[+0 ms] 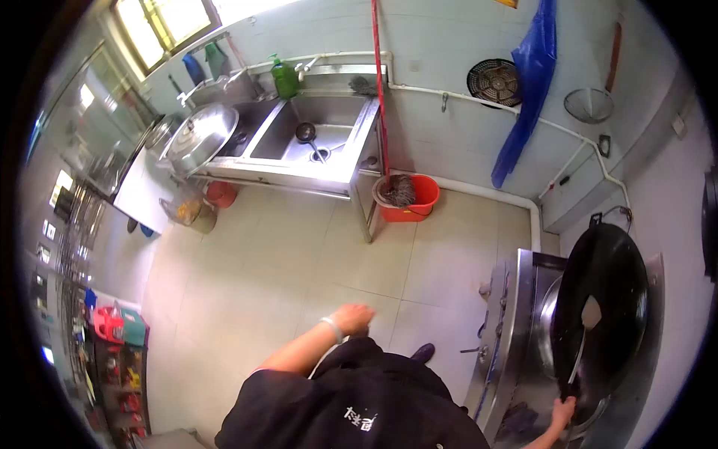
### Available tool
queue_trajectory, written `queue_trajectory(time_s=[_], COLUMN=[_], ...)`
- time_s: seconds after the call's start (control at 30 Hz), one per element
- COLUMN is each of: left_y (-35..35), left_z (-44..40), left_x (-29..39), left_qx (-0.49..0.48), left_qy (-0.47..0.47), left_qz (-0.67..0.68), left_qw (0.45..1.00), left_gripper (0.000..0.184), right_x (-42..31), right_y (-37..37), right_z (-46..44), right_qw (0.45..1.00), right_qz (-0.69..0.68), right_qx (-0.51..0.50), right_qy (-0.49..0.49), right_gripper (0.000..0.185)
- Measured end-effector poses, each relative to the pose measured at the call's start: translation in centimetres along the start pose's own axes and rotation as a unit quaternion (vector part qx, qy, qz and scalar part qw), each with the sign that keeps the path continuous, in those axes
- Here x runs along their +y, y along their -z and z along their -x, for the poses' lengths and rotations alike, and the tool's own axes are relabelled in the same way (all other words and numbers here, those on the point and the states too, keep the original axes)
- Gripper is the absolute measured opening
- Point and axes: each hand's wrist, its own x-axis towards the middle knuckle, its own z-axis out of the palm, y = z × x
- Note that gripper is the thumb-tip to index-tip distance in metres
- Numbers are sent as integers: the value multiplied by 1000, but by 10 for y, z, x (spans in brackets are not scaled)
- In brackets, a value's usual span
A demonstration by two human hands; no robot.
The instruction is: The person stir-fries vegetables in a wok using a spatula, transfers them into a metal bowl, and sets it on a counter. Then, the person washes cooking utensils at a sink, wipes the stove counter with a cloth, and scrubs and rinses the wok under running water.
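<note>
In the head view my right hand (562, 413) is closed at the near end of a black wok (621, 299). The handle of a spatula (591, 313) runs down into that grip, its blade lying against the wok's inside. Whether my fingers also take in the wok's handle, I cannot tell. The wok leans steeply over the stove (516, 329), beside the wall. My left hand (351, 318), with a light band at the wrist, hangs in front of my dark shirt. Its fingers are curled in, with nothing visible in them.
Ahead stands a steel sink (355, 165) with a ladle (307, 135) in one basin. A mop (400, 191) rests in a red bucket (425, 196). A large lid (200, 135) lies at the sink's left. A strainer (588, 106) hangs on the wall.
</note>
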Motion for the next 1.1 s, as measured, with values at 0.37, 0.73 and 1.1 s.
queue_trajectory(time_s=[0.37, 0.73, 1.1], left_y=[-29, 80, 221], left_z=[53, 73, 33], left_x=[15, -115, -301], left_qx=[67, 150, 277], left_qy=[55, -164, 17], left_qz=[190, 408, 640], left_qw=[978, 886, 716], left_gripper=[32, 48, 22], right_x=[-222, -528, -842], right_y=[66, 58, -68], right_z=[66, 286, 512], right_qw=[807, 793, 627], right_qz=[-587, -571, -498], right_qx=[-45, -145, -545], right_qy=[-44, 156, 250], right_gripper=[23, 52, 32])
